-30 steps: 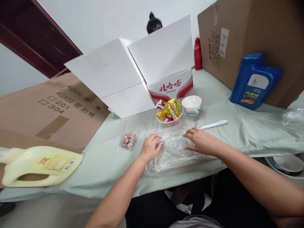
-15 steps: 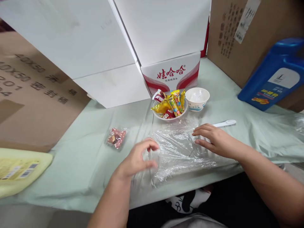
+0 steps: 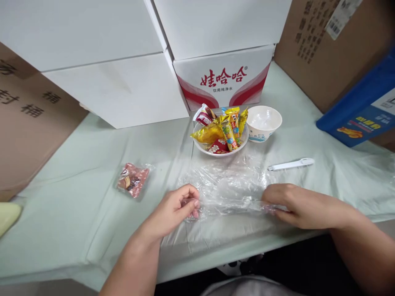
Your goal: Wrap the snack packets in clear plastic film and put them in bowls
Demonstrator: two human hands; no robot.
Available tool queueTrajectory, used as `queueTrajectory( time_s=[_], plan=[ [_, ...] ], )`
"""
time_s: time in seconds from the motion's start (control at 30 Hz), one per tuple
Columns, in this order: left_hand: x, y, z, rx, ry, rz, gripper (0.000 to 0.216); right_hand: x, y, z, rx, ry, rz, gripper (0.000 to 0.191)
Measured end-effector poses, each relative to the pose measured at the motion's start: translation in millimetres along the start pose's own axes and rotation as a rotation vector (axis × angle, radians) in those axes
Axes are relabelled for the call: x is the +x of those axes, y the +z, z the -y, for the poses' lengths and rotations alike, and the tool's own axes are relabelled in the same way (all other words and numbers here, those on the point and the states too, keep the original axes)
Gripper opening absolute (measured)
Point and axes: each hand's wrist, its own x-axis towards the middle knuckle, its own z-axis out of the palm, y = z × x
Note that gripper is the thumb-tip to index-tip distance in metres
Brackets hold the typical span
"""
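A crumpled clear plastic bag (image 3: 228, 193) lies on the cloth-covered table in front of me. My left hand (image 3: 182, 205) is closed on its left edge, thumb against the fingers. On the other side my right hand (image 3: 286, 205) pinches the right edge, its fingertips partly hidden by the film. The near edge of the bag is bunched between the two hands. Just beyond it sits a white bowl (image 3: 220, 153) of wrapped snacks (image 3: 228, 131), touching or nearly touching a white paper bowl (image 3: 263, 123). A white utility knife (image 3: 291, 164) rests beyond my right hand.
Left of my left hand lies a wrapped snack (image 3: 133, 179) in pinkish film. White cartons (image 3: 123, 90) and a red-and-white box (image 3: 225, 80) stand at the back. Brown cardboard boxes (image 3: 24, 123) flank the table, with a blue jug (image 3: 361, 111) at the right.
Both hands have closed on the sides of the plastic bag, which was spread flatter before. Its near edge is now lifted and gathered. My view has shifted closer.
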Motion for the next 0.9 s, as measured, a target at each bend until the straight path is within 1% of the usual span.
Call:
queueTrajectory(
  time_s=[0.03,0.1,0.13,0.17,0.2,0.3,0.37,0.4,0.5,0.63,0.7,0.8,0.9],
  plan=[
    [-1,0,0,-0.027,-0.019,0.022,0.011,-2,-3,-1,0.065,0.024,0.037,0.017],
    [-1,1,2,-0.063,-0.049,0.078,0.012,-5,-8,-4,0.209,0.059,0.133,0.017],
    [-1,1,3,-0.06,-0.053,0.08,0.013,-5,-9,-7,0.253,0.08,0.15,0.016],
    [0,1,5,-0.037,-0.048,0.051,0.014,-5,-10,-10,0.262,0.114,0.122,0.015],
    [1,1,8,0.001,-0.033,-0.01,0.015,-3,-9,-14,0.235,0.161,0.05,0.015],
    [8,3,15,0.123,0.036,-0.269,0.019,5,-3,-25,0.059,0.31,-0.225,0.023],
    [12,6,18,0.17,0.067,-0.389,0.02,10,1,-29,-0.01,0.361,-0.317,0.026],
    [13,8,18,0.192,0.072,-0.424,0.02,12,3,-30,-0.029,0.371,-0.34,0.027],
    [16,12,18,0.27,0.052,-0.484,0.019,15,6,-29,-0.106,0.4,-0.389,0.03],
    [19,15,19,0.321,0.04,-0.53,0.025,18,12,-30,-0.284,0.464,-0.418,0.032],
    [20,15,20,0.351,0.048,-0.552,0.026,18,15,-32,-0.356,0.47,-0.425,0.029],
    [21,15,21,0.399,0.052,-0.555,0.022,17,17,-32,-0.441,0.5,-0.419,0.023],
    [23,15,21,0.431,0.05,-0.545,0.019,15,15,-27,-0.463,0.546,-0.382,0.018]
  ],
)
